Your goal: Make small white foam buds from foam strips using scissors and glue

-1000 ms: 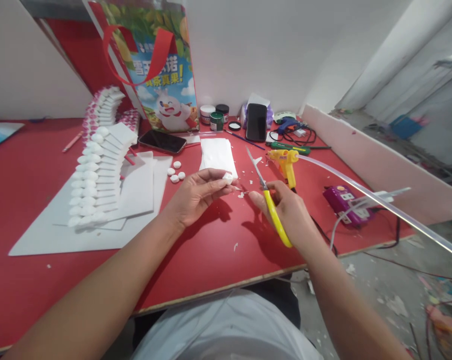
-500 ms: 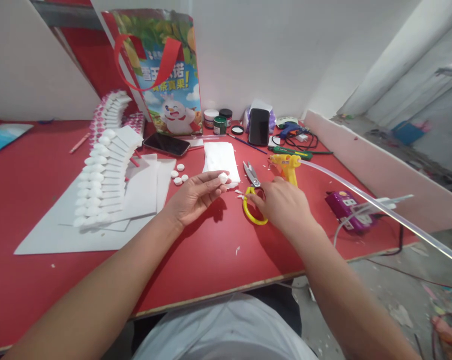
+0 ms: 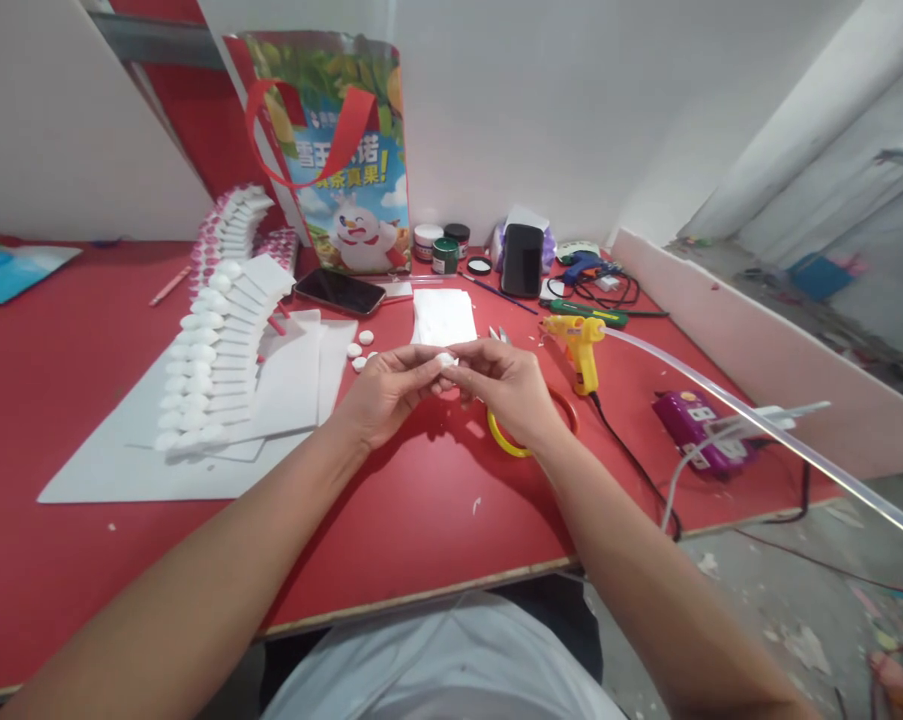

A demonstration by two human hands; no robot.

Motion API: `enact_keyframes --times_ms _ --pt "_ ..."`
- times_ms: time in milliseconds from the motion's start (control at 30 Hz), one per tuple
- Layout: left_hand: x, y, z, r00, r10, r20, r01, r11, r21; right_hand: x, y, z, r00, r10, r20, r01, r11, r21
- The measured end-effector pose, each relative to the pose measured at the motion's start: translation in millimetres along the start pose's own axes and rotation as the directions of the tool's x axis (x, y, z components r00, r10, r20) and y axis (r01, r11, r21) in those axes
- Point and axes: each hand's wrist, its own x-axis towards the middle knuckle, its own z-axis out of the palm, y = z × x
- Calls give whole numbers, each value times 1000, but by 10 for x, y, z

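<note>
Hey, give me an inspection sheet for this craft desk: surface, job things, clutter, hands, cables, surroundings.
Surface: red table, flecked with white scraps.
Job's things: small white piece between both hands; yellow scissors lying under the right hand; loose white discs; rows of white pieces on white sheets.
Clutter: flat phone, propped phone, paint pots, glue gun, printed bag.
Grippers: left hand and right hand both pinch the small white piece.
Cables: black cord from the glue gun; purple power strip; rear cable tangle.
Surroundings: white wall; littered floor.
</note>
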Motion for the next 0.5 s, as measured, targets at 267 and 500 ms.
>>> enact_keyframes --times_ms 267,500 --pt "13 -100 -18 990 59 -126 -35 983 182 -8 121 -25 978 -183 -95 146 940 -308" --pt "-26 -63 1 980 183 -78 -131 889 440 33 60 -75 995 48 -88 -50 999 -19"
